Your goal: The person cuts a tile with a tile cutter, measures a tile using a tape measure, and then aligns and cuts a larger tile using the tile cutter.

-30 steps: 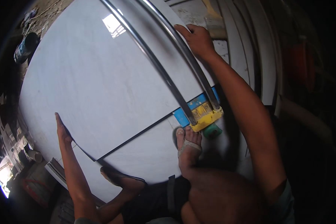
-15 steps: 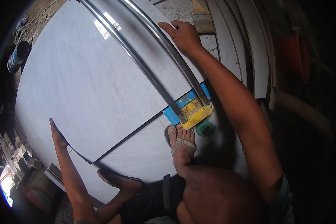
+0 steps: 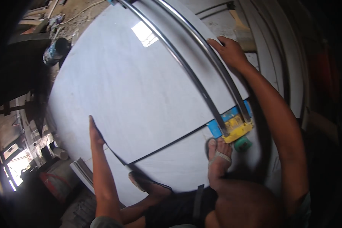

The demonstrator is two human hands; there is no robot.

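Note:
A large pale tile lies beneath the two metal rails of a manual tile cutter with a yellow and blue end. Its near edge casts a dark line over another pale surface. At the tile's left edge, my left hand rests nearly edge-on to the camera, its visible fingers straight. Across the rails, my right hand grips the right edge, thumb reaching toward the rail; its other fingers are partly hidden. My sandalled foot is against the cutter's near end.
A green tape measure sits beside the cutter's end. A wide paintbrush lies beyond my right hand. Long pale strips stand at the right. A dark can lies to the left, near debris. A red bucket-like shape is dim at far right.
The camera view has swung left, so everything sits further right in the picture. Both hands keep about the same places on the tile's edges; the cutter looks unmoved.

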